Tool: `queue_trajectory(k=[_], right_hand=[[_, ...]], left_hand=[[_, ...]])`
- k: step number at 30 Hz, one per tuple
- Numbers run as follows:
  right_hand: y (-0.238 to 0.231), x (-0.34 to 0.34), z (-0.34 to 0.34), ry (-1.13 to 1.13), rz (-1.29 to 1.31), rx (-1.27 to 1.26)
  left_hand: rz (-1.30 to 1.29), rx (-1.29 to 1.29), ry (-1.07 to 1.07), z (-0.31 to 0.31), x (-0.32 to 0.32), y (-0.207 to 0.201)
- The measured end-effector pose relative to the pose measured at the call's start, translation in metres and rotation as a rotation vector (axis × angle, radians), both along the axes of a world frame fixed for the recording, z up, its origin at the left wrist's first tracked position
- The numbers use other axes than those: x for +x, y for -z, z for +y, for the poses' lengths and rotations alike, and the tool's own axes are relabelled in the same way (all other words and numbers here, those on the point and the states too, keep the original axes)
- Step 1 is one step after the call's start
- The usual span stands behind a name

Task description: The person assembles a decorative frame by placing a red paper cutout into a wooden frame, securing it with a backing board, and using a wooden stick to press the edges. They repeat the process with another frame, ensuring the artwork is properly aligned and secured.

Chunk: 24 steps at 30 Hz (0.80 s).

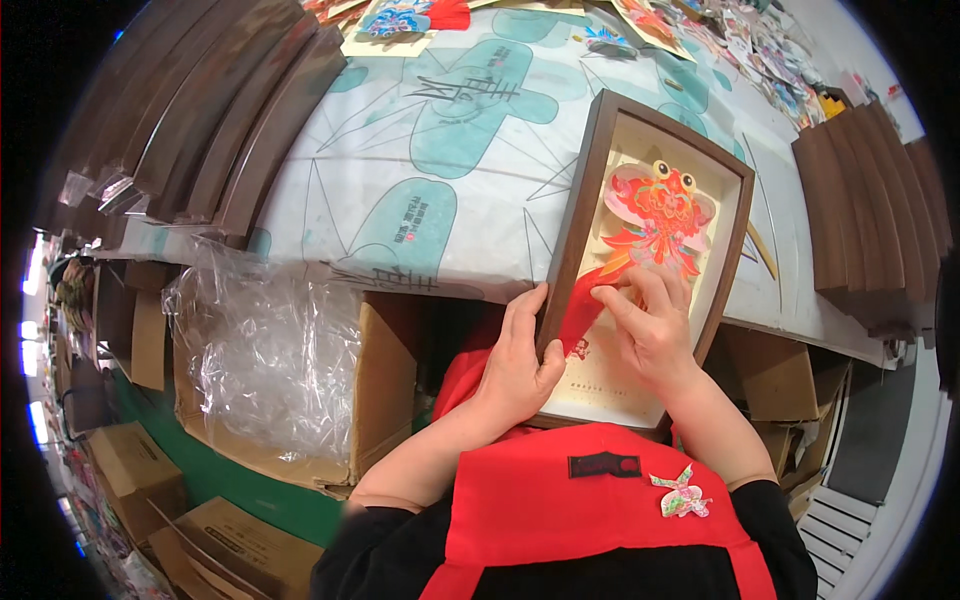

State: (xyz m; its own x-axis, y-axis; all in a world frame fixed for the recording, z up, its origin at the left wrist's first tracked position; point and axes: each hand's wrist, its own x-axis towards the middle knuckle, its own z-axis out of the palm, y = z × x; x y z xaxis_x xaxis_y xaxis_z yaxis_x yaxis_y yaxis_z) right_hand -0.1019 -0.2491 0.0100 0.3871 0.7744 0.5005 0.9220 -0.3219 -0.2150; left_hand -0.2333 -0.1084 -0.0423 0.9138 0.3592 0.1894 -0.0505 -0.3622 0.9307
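Observation:
A deep brown picture frame (pixel 729 250) with a cream backing leans against the table edge in front of me. Inside it is a red and orange goldfish ornament (pixel 658 205) with bulging round eyes. My left hand (pixel 515 370) is closed around the frame's left side, thumb on the front. Inside the frame, just below the fish's tail, my right hand (pixel 655 325) has its fingers bent and pinched together on a red cloth (pixel 588 312). The cloth slants down toward the frame's left side; its hidden part cannot be followed.
Brown frames (pixel 200 120) stand in a row at left, with more frames (pixel 870 200) at right. Below the table's left side sits a cardboard box (pixel 385 370) of clear plastic film (pixel 270 350). Fish cut-outs (pixel 400 18) lie at the far edge of the patterned tablecloth (pixel 370 140).

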Motion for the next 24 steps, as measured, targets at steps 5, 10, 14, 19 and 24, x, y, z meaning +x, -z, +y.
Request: queue_trajectory(k=[5,10,14,19,24], right_hand=[[0.0,-0.001,0.003,-0.002,-0.01,-0.016],[0.001,-0.001,0.0,-0.012,0.004,-0.038],[0.005,0.0,-0.001,-0.036,0.014,-0.047],[0.001,-0.006,-0.005,-0.08,0.036,-0.049],[0.002,-0.006,-0.006,-0.083,0.063,-0.012]], left_hand=[[0.0,0.005,-0.004,0.001,0.0,0.001],[-0.003,-0.014,0.0,0.001,0.0,0.001],[0.013,-0.044,0.008,0.001,0.0,0.0],[0.001,-0.007,-0.004,0.001,0.0,0.0],[-0.028,0.025,-0.006,0.001,0.001,0.003]])
